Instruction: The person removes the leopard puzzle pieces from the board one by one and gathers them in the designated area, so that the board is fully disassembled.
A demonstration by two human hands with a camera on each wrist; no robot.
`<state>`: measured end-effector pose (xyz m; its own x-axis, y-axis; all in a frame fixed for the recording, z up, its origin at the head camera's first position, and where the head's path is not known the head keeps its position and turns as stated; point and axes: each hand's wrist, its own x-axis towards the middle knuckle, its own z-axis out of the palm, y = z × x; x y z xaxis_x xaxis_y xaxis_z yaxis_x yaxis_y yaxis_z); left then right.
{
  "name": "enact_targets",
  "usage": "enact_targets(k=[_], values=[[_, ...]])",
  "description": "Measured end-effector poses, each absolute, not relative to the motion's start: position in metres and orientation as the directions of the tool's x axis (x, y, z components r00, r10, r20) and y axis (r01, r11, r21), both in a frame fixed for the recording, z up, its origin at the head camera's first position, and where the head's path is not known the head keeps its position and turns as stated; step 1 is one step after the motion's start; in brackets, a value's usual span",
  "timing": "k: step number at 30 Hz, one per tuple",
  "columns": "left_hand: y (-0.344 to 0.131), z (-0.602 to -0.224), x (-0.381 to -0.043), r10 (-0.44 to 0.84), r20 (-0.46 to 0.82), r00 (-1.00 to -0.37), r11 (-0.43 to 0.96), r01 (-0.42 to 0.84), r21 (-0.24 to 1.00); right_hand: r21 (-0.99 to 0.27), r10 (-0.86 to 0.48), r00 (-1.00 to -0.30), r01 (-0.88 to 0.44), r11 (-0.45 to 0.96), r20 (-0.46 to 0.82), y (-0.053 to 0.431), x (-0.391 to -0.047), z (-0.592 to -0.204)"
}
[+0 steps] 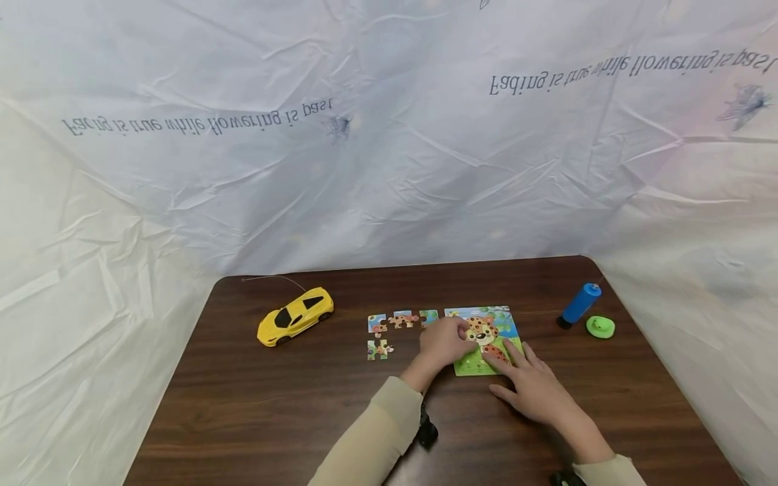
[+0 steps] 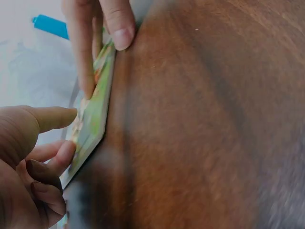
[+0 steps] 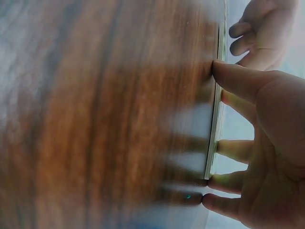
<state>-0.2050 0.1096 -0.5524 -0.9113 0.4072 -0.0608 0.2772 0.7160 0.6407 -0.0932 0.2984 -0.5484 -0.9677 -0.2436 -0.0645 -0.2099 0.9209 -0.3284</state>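
Observation:
A square jigsaw puzzle (image 1: 480,361) with a spotted leopard on green and blue lies flat on the table. The left hand (image 1: 446,341) reaches over its left part, thumb and fingertips at the picture's surface and the other fingers curled. In the left wrist view, thumb and forefinger stand a little apart at the puzzle; whether a piece is between them cannot be made out. Across the lower right of the puzzle, the right hand (image 1: 537,388) rests with spread fingers, its thumb by the near edge. Loose jigsaw pieces (image 1: 402,319) lie left of the puzzle.
A yellow toy car (image 1: 296,317) with a thin wire behind it stands at the left on the brown table (image 1: 273,405). To the right are a blue cylinder (image 1: 581,303) with a dark end and a small green object (image 1: 600,327). White printed sheeting (image 1: 389,169) surrounds the table.

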Motion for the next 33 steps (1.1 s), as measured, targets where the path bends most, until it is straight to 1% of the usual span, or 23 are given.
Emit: enact_targets(k=[4, 22, 27, 33], values=[[0.115, -0.555, -0.203, 0.376, -0.073, -0.924, 0.744, 0.254, 0.618, -0.326, -0.244, -0.967, -0.21, 0.922, -0.069, 0.297, -0.093, -0.547], [0.125, -0.559, -0.199, 0.34, -0.037, -0.94, 0.77, 0.256, 0.584, -0.319, -0.234, -0.969, -0.197, 0.927, -0.081, 0.297, -0.093, -0.548], [0.126, -0.557, -0.198, 0.332, -0.035, -0.943, 0.767, 0.248, 0.592, -0.313, -0.237, -0.968, -0.202, 0.928, -0.08, 0.297, -0.093, -0.548], [0.124, -0.555, -0.197, 0.33, -0.03, -0.944, 0.736, 0.237, 0.634, -0.311, -0.227, -0.971, -0.195, 0.93, -0.072, 0.296, -0.093, -0.548]])
